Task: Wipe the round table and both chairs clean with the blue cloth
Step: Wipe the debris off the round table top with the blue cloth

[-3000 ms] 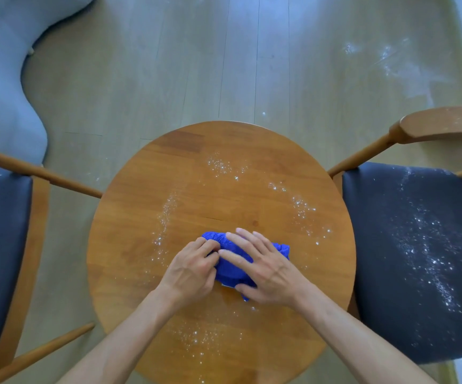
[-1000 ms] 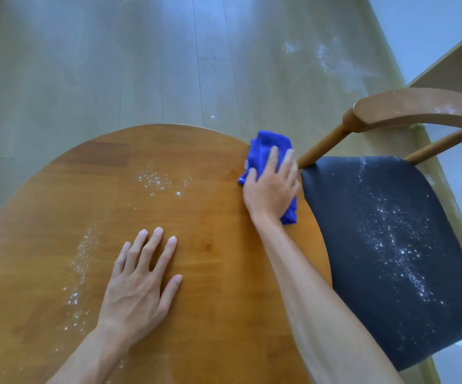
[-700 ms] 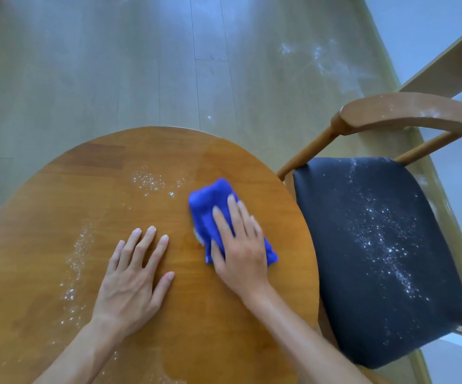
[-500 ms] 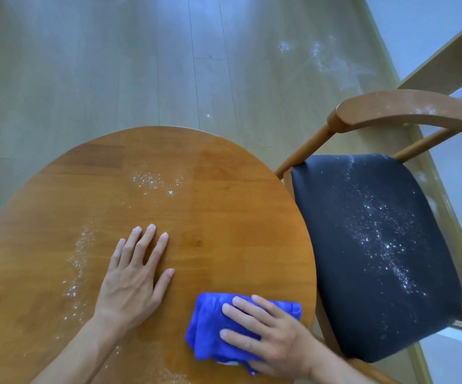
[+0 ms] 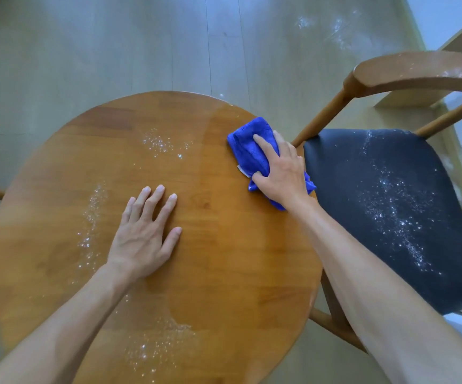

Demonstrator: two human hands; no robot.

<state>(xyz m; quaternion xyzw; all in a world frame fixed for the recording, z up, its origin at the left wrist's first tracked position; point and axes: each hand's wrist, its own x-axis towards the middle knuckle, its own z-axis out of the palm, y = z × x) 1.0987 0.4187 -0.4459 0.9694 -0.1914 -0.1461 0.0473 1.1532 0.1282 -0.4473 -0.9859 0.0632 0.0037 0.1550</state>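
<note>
Right hand (image 5: 281,173) presses flat fingers on the cloth (image 5: 248,151) at the table's (image 5: 224,273) right edge; crumbs (image 5: 160,144) lie leftward (left hand (image 5: 144,234) splayed, nearer them).

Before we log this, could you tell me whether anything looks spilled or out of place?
Yes: white powdery specks lie scattered on the round table, left of the left hand and near the front edge, and across the chair's dark seat. More dusts the floor.
</note>
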